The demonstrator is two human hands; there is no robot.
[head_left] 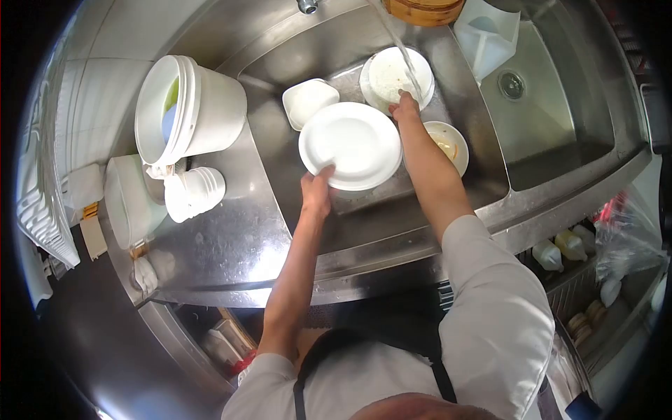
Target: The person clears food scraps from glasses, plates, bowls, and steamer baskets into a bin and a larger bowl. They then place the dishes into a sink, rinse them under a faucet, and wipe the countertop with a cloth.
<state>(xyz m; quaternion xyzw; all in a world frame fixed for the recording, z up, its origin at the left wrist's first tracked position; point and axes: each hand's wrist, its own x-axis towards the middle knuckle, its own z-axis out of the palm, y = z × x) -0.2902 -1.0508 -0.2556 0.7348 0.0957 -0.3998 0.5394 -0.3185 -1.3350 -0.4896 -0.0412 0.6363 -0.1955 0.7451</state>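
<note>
My left hand (317, 190) grips the near-left rim of a white plate (350, 143), thumb on top, holding it over the steel sink. My right hand (404, 106) reaches to the back of the sink, its fingers closed on the near rim of a white dish (393, 73) with small bits on it. Running water (402, 52) falls onto that dish. Another plate edge shows beneath it. A white bowl (448, 145) with yellowish liquid and scraps sits beside my right forearm. Behind the held plate is a squarish white dish (308, 100).
On the left counter lie a large white bucket (217, 108) on its side and stacked white cups (196, 194). A second basin (525, 126) with a drain is on the right, a white angular container (486, 38) at its back-left corner. A bamboo steamer (423, 10) stands behind the sink.
</note>
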